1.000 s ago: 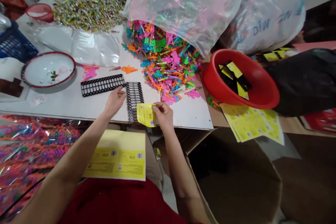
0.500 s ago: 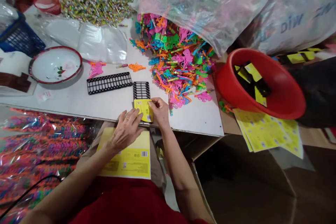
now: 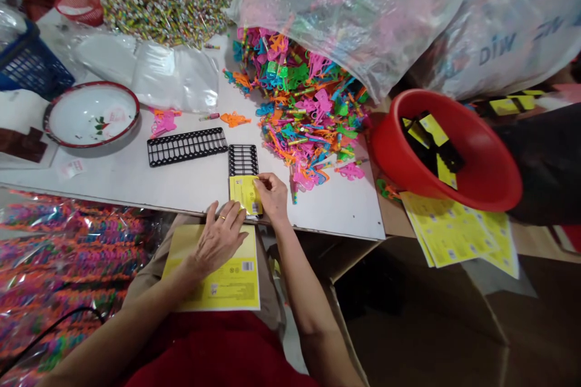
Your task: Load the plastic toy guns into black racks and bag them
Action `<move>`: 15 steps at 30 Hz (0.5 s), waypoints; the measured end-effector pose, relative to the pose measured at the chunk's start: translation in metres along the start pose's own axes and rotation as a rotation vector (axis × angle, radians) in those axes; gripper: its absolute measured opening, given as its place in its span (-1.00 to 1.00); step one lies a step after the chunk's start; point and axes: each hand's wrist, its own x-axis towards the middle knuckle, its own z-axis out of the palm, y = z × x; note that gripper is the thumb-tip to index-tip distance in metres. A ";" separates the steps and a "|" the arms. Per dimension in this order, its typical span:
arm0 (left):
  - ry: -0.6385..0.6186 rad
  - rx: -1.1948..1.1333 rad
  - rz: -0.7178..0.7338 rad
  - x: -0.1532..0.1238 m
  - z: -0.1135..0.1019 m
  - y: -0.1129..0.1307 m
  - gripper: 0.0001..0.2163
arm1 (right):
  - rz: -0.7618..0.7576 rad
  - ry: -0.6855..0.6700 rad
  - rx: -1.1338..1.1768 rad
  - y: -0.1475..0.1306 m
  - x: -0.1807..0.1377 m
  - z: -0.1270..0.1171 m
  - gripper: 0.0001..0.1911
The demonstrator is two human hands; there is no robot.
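A small yellow sticker label (image 3: 245,193) lies on the near end of a black plastic grid frame (image 3: 243,159) at the white table's front edge. My right hand (image 3: 272,196) pinches and presses the label's right side, fingers closed on it. My left hand (image 3: 220,236) rests flat with fingers spread, its tips touching the label's lower left corner, over a yellow label sheet (image 3: 218,278) on my lap. A second, longer black grid frame (image 3: 187,146) lies to the left.
A heap of coloured plastic toys (image 3: 299,103) spills from a clear bag (image 3: 358,6). A red basin (image 3: 481,163) holds labelled frames, over yellow sheets (image 3: 458,233). Also an enamel bowl (image 3: 91,113), plastic bags (image 3: 154,72), candy pile (image 3: 167,6), blue basket (image 3: 31,63), cardboard box (image 3: 422,314).
My left hand left the long frame and came back to the label's near corner. My right hand laid the yellow label down onto the short frame and presses it there.
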 end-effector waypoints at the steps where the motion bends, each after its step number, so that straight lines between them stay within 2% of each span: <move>1: -0.008 0.000 -0.001 -0.003 0.002 0.000 -0.62 | -0.024 0.004 -0.039 0.001 -0.001 0.001 -0.79; 5: -0.045 0.017 0.020 -0.016 0.015 -0.002 -0.58 | -0.244 0.039 -0.339 0.006 -0.002 0.005 -0.80; 7: -0.066 0.031 0.029 -0.022 0.019 -0.004 -0.56 | -0.364 0.096 -0.523 0.009 0.002 0.005 -0.76; 9: -0.084 0.039 0.036 -0.025 0.020 -0.006 -0.54 | -0.422 0.171 -0.648 0.012 0.009 0.001 -0.73; 12: -0.085 0.020 0.039 -0.023 0.016 -0.008 -0.53 | -0.420 0.227 -0.649 0.016 0.014 -0.005 -0.71; 15: -0.064 0.018 -0.009 -0.017 0.013 -0.009 -0.51 | -0.384 0.199 -0.533 0.018 -0.001 -0.005 -0.66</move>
